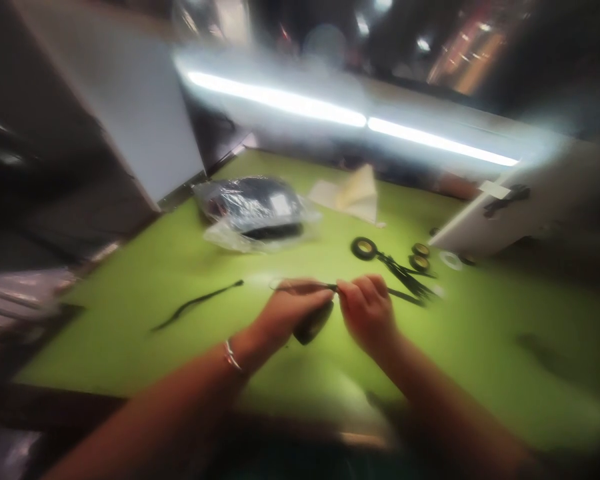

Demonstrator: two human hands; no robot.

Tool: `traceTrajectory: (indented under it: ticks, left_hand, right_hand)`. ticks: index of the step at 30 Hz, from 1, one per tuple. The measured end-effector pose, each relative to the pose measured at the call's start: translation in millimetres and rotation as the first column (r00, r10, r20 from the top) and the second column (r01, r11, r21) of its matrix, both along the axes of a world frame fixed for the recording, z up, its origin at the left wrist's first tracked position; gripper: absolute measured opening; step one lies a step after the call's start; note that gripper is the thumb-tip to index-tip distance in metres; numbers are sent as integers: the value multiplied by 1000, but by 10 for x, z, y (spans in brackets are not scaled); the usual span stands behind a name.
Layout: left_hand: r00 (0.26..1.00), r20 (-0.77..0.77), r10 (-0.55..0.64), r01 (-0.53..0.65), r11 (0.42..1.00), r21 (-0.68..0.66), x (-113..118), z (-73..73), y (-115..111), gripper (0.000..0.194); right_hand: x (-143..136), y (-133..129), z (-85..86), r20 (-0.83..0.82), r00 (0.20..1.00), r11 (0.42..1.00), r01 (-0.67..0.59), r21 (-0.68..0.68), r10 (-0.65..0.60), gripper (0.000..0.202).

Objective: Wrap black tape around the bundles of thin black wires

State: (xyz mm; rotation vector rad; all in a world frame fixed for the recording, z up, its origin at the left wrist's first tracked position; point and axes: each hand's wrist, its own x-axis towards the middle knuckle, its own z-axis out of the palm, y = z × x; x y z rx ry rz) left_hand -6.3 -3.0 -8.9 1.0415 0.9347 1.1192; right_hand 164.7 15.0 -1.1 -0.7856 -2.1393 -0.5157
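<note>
Black strip point(335, 288) in both hands point(294, 305) point(367, 308), green tabletop point(120, 333) below, tube lights point(275, 97) beyond

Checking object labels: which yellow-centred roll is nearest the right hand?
The leftmost roll, just beyond the right hand; the other two rolls sit close together, farther right.

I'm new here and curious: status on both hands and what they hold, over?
Left hand pinching strip. Right hand pinching it too. Dark strip spans the gap, finer detail blurred. Bag lies beyond, touching neither hand.
</note>
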Motion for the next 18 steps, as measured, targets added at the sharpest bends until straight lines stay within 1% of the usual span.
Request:
traceTrajectory:
  ticks: [3,6,10,15,18]
  left_hand:
    - [1000,13,19,-18,998,-61,16,-58,9,34]
    - [998,36,53,-48,989,-142,39,-105,12,40]
    - [995,-2,102,-101,981,-166,56,-123,10,44]
    - [996,-53,75,-84,975,-208,41,-107,19,49]
    - [995,-82,48,-64,976,-210,26,-104,33,45]
  right_hand:
    - [9,0,-74,23,1000,999,6,40,-7,22]
    - [34,13,-146,65,997,997,-36,67,31,27]
    - [91,53,-213,126,990,994,-74,79,63,29]
    - [161,107,-268,202,977,991,-82,103,60,23]
    - [181,118,-293,203,975,992,-105,74,89,24]
